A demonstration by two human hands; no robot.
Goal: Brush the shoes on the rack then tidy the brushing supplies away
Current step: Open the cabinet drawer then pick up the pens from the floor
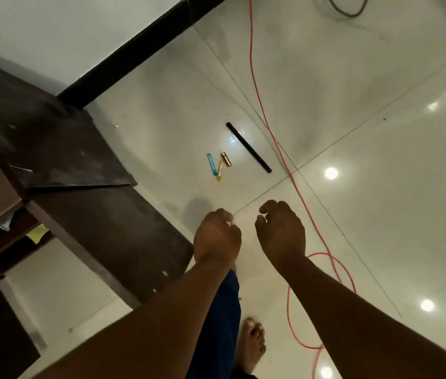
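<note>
Both hands are out front over the floor, holding nothing. Left hand [217, 236]: fingers loosely curled, empty. Right hand [280, 233]: fingers bent inward, thumb just apart from them, also empty, so likely mid-walk or reaching rather than gripping. No shoes or brush visible; can't tell where they are. The dark wooden unit [60, 160] along the left edge of the floor may be the rack, its lower shelves mostly hidden, something yellow [36, 233] poking out beneath. On the tile floor [366, 187], well ahead of the hands: a black stick [248, 147], a blue strip [212, 164], a yellow strip [220, 170] and a small copper tube [226, 160], the last three clustered together, probably just dropped there. An orange cable [273, 132] runs across the floor past the right hand and loops near a bare foot [252, 343]. Judgement: brushing not under way at this moment; hands free, so next step needs locating the supplies.
</note>
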